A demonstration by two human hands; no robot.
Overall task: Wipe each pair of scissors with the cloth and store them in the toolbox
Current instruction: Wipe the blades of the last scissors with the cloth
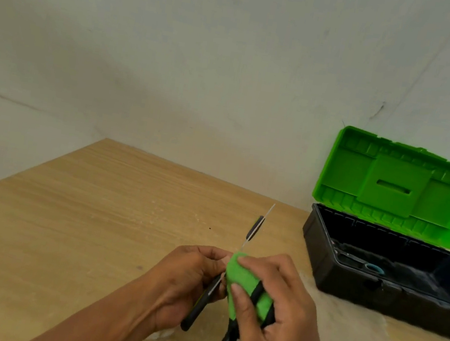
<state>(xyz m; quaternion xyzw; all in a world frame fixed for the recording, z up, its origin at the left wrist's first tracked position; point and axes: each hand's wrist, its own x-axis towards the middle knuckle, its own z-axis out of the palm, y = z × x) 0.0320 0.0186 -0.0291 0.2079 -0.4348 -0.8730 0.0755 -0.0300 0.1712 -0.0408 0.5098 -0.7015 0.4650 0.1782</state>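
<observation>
My left hand (188, 278) grips the black handle of a pair of scissors (254, 228), whose blades point away toward the wall. My right hand (279, 308) holds a green cloth (243, 281) folded around the scissors near the pivot, thumb pressing on the cloth. The thin silver blade and a dark blade stick out beyond the cloth. The toolbox (321, 259), black with an open green lid (398, 186), stands at the right; another pair of scissors with a blue handle ring (374, 268) lies inside it.
The wooden table (82, 208) runs to a pale wall behind. Its left edge drops off at the far left. The toolbox lid leans back against the wall.
</observation>
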